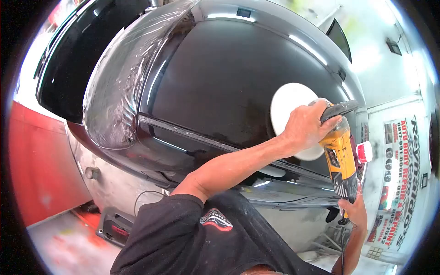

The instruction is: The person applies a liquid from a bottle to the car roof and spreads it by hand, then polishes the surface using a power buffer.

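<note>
Left hand [305, 126] grips the front handle [341, 110] of the polisher [339, 153], right hand [355, 211] its rear; the white pad [288, 107] appears to lie against the black roof [215, 82]. Buffing seems in hand; the next sweep calls for a flat pad. Open roof stretches leftward, with the trim strip [192, 133] near and plastic film [119, 87] well apart.
</note>
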`<move>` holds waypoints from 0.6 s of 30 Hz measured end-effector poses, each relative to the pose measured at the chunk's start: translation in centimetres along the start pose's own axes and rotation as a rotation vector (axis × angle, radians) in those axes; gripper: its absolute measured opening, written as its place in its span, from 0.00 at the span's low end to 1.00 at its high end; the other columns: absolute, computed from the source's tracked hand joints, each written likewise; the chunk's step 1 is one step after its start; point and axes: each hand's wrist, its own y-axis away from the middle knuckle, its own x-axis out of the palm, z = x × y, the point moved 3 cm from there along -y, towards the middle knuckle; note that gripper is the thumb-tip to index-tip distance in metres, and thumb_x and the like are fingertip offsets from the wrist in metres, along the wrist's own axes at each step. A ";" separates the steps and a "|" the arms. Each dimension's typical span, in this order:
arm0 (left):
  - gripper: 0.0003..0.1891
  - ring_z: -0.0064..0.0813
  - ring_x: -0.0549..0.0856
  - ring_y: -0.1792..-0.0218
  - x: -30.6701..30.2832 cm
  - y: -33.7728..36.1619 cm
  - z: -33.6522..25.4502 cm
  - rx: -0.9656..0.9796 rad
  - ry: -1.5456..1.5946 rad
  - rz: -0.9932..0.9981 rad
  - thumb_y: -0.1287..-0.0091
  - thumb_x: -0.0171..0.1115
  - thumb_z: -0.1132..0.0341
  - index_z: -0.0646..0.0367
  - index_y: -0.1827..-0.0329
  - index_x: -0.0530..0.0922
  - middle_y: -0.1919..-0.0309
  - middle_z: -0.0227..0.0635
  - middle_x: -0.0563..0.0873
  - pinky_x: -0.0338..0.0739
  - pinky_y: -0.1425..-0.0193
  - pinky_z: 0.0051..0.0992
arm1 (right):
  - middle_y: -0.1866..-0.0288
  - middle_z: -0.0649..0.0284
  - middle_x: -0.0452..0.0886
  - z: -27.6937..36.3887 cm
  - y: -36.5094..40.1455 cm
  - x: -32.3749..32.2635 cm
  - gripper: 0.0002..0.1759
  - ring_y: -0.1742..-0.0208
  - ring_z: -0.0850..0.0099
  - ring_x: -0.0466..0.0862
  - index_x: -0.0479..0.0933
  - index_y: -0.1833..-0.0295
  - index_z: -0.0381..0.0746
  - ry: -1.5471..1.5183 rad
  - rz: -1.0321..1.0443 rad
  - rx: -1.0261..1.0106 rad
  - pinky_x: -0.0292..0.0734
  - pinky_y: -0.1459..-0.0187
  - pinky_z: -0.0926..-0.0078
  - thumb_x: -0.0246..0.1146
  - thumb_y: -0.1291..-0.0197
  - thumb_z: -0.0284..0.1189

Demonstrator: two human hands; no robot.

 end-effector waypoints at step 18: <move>0.22 0.16 0.76 0.76 -32.2 3.0 4.3 0.013 -0.075 -0.837 0.32 0.73 0.50 0.64 0.65 0.83 0.81 0.35 0.83 0.76 0.71 0.28 | 0.55 0.66 0.81 28.6 -9.3 20.8 0.52 0.58 0.78 0.79 0.55 0.18 0.36 0.598 0.399 -0.414 0.77 0.56 0.78 0.77 0.42 0.36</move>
